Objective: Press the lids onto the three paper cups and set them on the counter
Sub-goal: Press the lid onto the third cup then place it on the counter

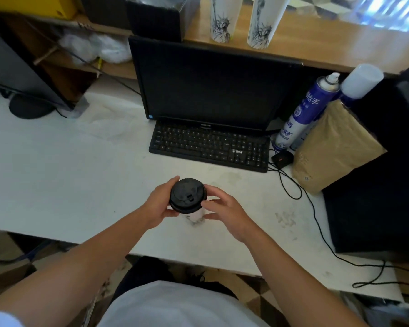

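Grip: left hand [159,204], right hand [224,210] on cup [195,217] (lid [187,195] hides most).

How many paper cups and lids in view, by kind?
Paper cups: 3 (held cup, left counter cup, right counter cup)
Black lids: 1 (black lid on held cup; counter cups' tops out of frame)
Total: 4

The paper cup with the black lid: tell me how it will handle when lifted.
Probably light, being paper, though the black lid hides any contents. The paper cup likely dents under a squeeze; the left hand and right hand hold it near the stiffer lid rim. Its base looks narrower than its top, so it may tip.
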A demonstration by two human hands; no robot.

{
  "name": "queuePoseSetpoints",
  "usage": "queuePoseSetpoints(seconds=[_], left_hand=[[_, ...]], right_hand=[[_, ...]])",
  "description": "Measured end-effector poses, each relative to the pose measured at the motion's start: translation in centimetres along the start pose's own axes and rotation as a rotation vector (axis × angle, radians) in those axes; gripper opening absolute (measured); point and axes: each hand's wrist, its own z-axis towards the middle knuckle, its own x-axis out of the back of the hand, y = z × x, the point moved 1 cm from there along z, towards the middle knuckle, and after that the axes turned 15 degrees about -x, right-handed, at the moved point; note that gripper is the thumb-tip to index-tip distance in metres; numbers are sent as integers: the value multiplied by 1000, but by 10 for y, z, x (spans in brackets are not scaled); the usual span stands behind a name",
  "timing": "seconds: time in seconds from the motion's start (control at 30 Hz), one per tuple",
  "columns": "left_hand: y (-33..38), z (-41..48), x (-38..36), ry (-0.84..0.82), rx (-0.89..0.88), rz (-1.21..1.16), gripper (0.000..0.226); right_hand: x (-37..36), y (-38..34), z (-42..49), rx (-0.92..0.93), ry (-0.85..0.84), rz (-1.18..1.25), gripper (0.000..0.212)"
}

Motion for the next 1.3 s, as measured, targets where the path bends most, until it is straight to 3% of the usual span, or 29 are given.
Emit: queuePoseSetpoints(seconds=[0.13,0.3,0.53,0.6,0.7,0.77,0.87,0.97,1.17,1.3], left_hand=[[0,2,12,-99,72,-46,37],[8,5,29,-276,104,-60,41],[12,5,41,-300,49,-111,30],[6,11,50,-245,-57,71,27],[-15,26,77,-189,-397,670,19],[-35,34,93,-235,-476,1073,40],[-55,42,112,-277,-399,1451,75],[-78,50,129,-274,-315,1504,93],[-98,64,169,-225,-247,1486,102],[-97,67,166,-283,-183,1469,98]], right_hand=[[-6,-8,-6,52,-54,-177,56],[-24,-14,-6,106,53,-422,80],[-50,-13,-6,113,199,-395,85],[-54,-13,-8,101,239,-373,83],[-56,-12,-10,65,311,-356,81],[-55,-11,-7,61,359,-367,81],[-56,-13,-4,58,447,-404,84],[-54,-19,-3,46,490,-439,86],[-44,-41,9,58,547,-568,84],[-31,-57,9,48,619,-934,95]])
